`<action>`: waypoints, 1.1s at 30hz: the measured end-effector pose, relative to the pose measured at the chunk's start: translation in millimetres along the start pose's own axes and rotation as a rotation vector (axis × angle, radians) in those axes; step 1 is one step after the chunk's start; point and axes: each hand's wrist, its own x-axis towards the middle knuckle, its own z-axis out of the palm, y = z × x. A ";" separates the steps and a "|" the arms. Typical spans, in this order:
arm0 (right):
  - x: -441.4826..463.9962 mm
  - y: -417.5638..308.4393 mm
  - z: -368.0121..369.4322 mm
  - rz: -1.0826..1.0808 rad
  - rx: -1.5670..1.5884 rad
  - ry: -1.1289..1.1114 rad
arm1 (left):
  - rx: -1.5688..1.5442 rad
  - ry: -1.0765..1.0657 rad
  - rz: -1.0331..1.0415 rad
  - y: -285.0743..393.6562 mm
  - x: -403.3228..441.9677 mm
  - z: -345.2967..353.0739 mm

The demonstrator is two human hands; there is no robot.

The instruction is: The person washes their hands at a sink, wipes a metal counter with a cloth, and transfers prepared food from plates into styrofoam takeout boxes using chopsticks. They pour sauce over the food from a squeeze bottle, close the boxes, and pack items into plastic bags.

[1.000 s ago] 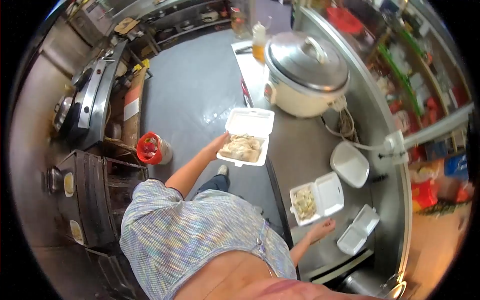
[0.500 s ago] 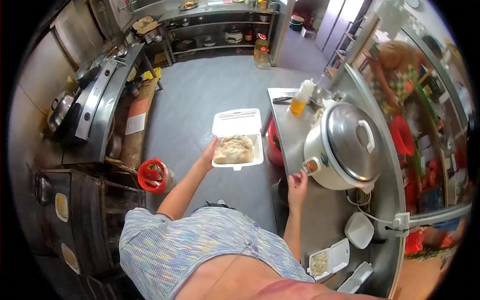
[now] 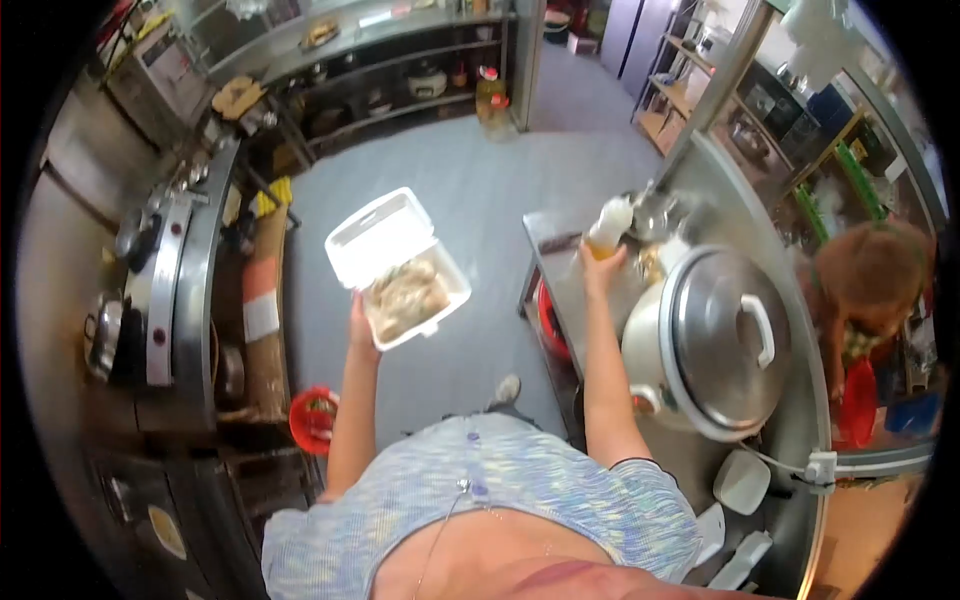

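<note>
Nearest you, beside your right sleeve (image 3: 652,492), two foam containers (image 3: 742,560) show in part toward the near end of the metal table (image 3: 700,462). A white tray (image 3: 742,482) lies just beyond them, near the table's right edge. On the floor to your left is a red bucket (image 3: 314,420).

Your left hand (image 3: 360,325) holds a foam box (image 3: 455,284) out over the floor, apart from the table's left edge. Its thumb lies along the left side; you cannot tell how far the fingers reach underneath. The lid is folded back, and pale, soft-looking food (image 3: 405,298) fills the base. The box should be light but flimsy, its load probably soft and inclined to slide. A palm under the base would suit it better than a pinch on the rim or lid.

A large lidded cooker (image 3: 735,340) stands right of your right forearm. Beyond it, by the table's far left corner, your right hand (image 3: 603,262) is curled round the lower part of a bottle (image 3: 614,215) of amber liquid. Whether its base touches the table is unclear. It is likely squeezable, perhaps slippery, so best gripped round the body. Further right, past the table's right edge, another person (image 3: 878,275) bends forward.
</note>
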 end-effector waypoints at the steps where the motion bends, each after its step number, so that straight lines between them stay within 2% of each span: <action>1: 11.3 1.5 11.2 -0.009 -0.090 0.059 | -0.006 -0.009 0.017 5.9 7.9 5.1; 2: 15.7 8.0 21.7 -0.011 -0.185 0.109 | -0.013 -0.007 0.030 11.0 11.6 9.1; 3: 29.0 23.3 38.3 -0.172 -0.193 0.199 | -0.003 -0.005 0.057 15.1 21.0 11.2; 6: 45.7 27.1 55.3 0.001 -0.085 0.226 | -0.012 0.001 0.090 21.2 49.0 13.9; 8: 51.2 26.8 57.0 -0.012 -0.020 0.297 | -0.034 -0.013 0.084 23.7 62.6 17.7; 10: 59.5 32.0 56.5 0.001 0.245 0.243 | 0.009 0.023 0.051 28.6 82.3 20.2; 11: 61.1 38.4 52.4 -0.105 0.043 0.239 | 0.035 0.035 0.026 29.0 95.0 13.8; 13: 70.7 7.3 40.2 -0.147 0.091 0.088 | 0.087 0.033 -0.015 33.2 137.1 17.6; 16: 79.8 -58.0 24.6 -0.285 -0.075 0.009 | 0.173 0.014 -0.076 32.7 193.9 33.6; 17: 78.0 -89.8 21.2 -0.380 -0.248 0.037 | 0.184 -0.059 -0.110 30.2 217.0 32.3; 19: 81.2 -160.1 10.2 -0.737 -0.465 -0.184 | 0.244 -0.085 -0.155 31.2 243.5 57.8; 21: 81.7 -212.0 9.2 -1.000 -0.649 -0.263 | 0.250 -0.156 -0.196 23.3 262.3 76.9; 24: 77.6 -248.9 12.2 -1.103 -0.971 -0.355 | 0.279 -0.185 -0.262 16.1 271.3 117.3; 25: 78.0 -245.5 16.1 -1.190 -1.014 -0.307 | 0.301 -0.189 -0.278 10.1 275.9 121.9; 33: 59.5 -265.5 39.5 -1.197 -1.360 -0.302 | 0.302 -0.294 -0.418 -7.0 295.6 121.4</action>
